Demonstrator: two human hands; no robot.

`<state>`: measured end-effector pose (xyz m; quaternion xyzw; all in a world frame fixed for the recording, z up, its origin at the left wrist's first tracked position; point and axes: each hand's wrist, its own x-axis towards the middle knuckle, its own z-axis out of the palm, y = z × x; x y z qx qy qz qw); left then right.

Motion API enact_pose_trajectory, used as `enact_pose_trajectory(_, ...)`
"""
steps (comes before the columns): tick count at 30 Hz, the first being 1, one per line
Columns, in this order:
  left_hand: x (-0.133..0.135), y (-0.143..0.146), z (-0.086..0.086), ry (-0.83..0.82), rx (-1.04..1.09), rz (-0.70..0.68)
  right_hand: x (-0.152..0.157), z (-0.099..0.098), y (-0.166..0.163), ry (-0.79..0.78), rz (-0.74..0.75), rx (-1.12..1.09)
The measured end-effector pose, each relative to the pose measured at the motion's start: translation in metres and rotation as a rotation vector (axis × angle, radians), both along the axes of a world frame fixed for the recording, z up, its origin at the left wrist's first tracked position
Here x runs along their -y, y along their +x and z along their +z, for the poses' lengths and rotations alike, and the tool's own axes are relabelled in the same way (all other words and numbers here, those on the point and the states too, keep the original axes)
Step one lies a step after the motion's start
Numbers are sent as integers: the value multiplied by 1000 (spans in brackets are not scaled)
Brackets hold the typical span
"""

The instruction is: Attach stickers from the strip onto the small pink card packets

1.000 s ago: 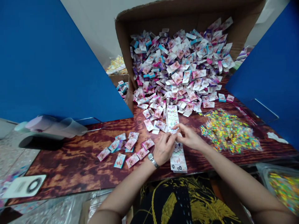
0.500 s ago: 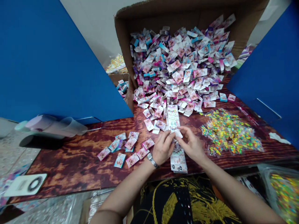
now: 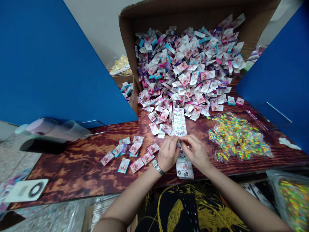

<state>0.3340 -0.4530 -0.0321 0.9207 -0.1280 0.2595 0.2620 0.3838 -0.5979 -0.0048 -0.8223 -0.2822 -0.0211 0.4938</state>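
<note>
My left hand point(image 3: 168, 154) and my right hand point(image 3: 195, 153) meet at the middle of the table, fingers pinched together on a small box point(image 3: 178, 144). Most of that box is hidden behind the fingertips. A printed leaflet strip point(image 3: 179, 120) with rows of small coloured pictures lies beyond the hands. Nearer my body, under the hands, is a stack of folded printed leaflets point(image 3: 184, 169). Left of my left hand lie several small closed boxes point(image 3: 137, 165) in pink and blue. To the right of my right hand is a heap of clear sachets point(image 3: 238, 138) with yellow and green contents.
A large cardboard carton point(image 3: 127, 42) on its side spills many small open-flapped boxes point(image 3: 185, 77) onto the wooden table point(image 3: 79, 170). Blue panels point(image 3: 60, 71) stand on both sides. A white phone-like device point(image 3: 27, 190) lies at the left corner, and a plastic tub point(image 3: 275, 183) is at lower right.
The white flap that stuck up between my fingers no longer shows. My right hand's fingers have come in closer to my left hand's, over the box.
</note>
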Motion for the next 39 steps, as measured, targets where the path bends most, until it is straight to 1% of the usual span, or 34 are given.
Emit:
enact_pose_trajectory(2,0,0,1,-33,-11,4,0,-1,1,29,14,-24)
enact_pose_trajectory(6,-2,0,2,-86,-60,6,0,-3,5,73,83,-147)
enact_pose_trajectory(9,-2,0,2,-94,-90,-4,0,-2,8,92,74,-205)
enact_pose_trajectory(12,-1,0,1,-111,-81,10,-1,-1,8,61,42,-174)
enact_pose_trajectory(16,0,-1,-1,-114,-82,61,-3,2,6,22,-2,-135)
enact_pose_trajectory(21,0,-2,-4,-127,-73,56,-4,5,6,-27,-26,-83)
enact_pose_trajectory(28,2,-3,-2,-248,-108,53,-2,11,9,-43,34,-74)
enact_pose_trajectory(32,3,-4,0,-302,-149,45,1,14,12,-90,97,-71)
enact_pose_trajectory(36,4,-4,-2,-267,-104,46,0,16,12,-123,128,-47)
enact_pose_trajectory(39,5,-3,-5,-138,-65,69,-3,15,10,-107,78,-20)
